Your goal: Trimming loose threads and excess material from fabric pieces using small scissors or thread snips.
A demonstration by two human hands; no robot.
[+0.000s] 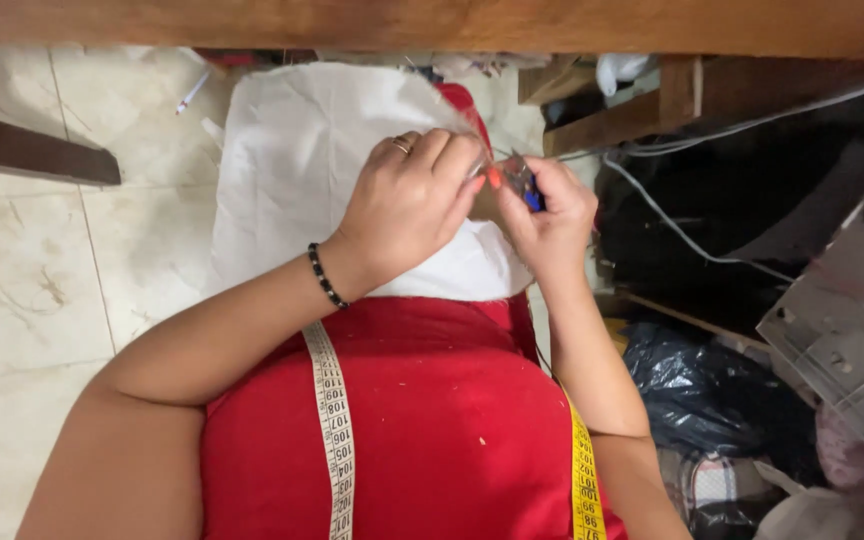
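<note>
My left hand (407, 200) and my right hand (552, 215) meet over a white cloth (292, 170) lying on my lap. Between their fingertips sits a small clear and blue object (522, 185); its exact kind is too small to tell. Both hands pinch at it, fingers closed. My left wrist wears a black bead bracelet (325, 277), and a ring sits on one left finger. A yellow and white measuring tape (337, 430) hangs around my neck over my red clothing (422, 410).
A wooden table edge (432, 22) runs across the top. Pale floor tiles (42, 280) lie left. At right are a clear plastic organiser box (847, 320), a black plastic bag (712, 390), white cables (672, 225) and wooden frame parts (642, 110).
</note>
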